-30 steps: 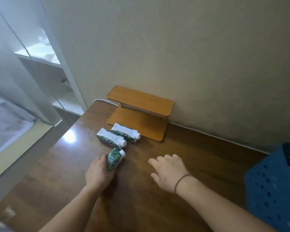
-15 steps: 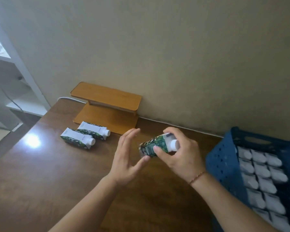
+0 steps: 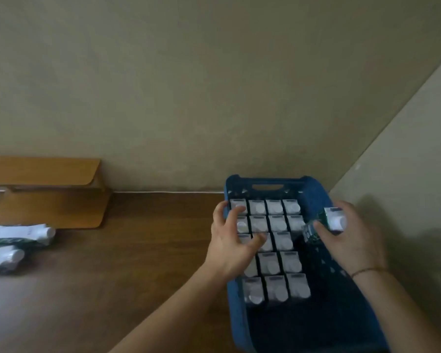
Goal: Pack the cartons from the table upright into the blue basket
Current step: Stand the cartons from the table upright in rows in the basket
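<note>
- Since 0.5 s ago: view has swung right, so the blue basket now sits centre-frame; the carton has travelled w/ the right hand from mid-table to over the basket's right side.
- Right hand: clamped round that carton, which is tilted, white cap end toward the far right, green printed body angling down into the basket. Not yet seated.
- Left hand: let go of the carton, fingers spread, nothing gripped; it rests on or just over the packed cartons on the basket's left side. Contact vs hover: can't tell, blur.
- Basket: packed cartons stand upright in rows, caps up. Rows 1-2 at the far end look 4 wide; nearer rows look 3 wide, leaving a dark gap down the right side, just below the held carton.
- Meaning, imo: this is the placement step; the carton needs righting, then lowering into that right-hand gap. Left hand prob bracing the rows so they don't tip.
- 2 more cartons lie on their sides on the table at far left, near the wooden shelf. So approx 2 more trips left after this 1.
</note>
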`<act>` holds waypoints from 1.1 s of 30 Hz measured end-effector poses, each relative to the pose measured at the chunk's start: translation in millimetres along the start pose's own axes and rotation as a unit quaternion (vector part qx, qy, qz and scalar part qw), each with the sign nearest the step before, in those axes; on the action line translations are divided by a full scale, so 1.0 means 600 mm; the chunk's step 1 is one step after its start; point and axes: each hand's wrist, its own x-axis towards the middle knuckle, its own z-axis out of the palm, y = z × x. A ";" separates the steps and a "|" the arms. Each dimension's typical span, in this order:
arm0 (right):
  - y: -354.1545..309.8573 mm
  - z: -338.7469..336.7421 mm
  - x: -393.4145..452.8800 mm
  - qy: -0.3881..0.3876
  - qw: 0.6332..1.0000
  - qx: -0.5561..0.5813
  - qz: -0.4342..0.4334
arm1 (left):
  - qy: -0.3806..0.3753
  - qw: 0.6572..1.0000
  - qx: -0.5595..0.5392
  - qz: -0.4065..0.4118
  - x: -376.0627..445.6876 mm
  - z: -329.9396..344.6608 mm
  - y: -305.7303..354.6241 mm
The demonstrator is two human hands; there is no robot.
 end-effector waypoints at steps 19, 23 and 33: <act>0.040 0.109 0.020 -0.317 0.945 -0.001 0.078 | 0.020 0.999 0.045 -0.006 0.011 0.018 -0.023; -0.054 0.060 0.038 -0.160 0.968 -0.189 -0.052 | -0.002 0.995 -0.095 -0.003 -0.006 -0.038 -0.057; -0.467 0.167 -0.120 -0.336 0.849 0.137 -0.384 | 0.119 0.935 0.306 -0.137 -0.075 -0.342 -0.279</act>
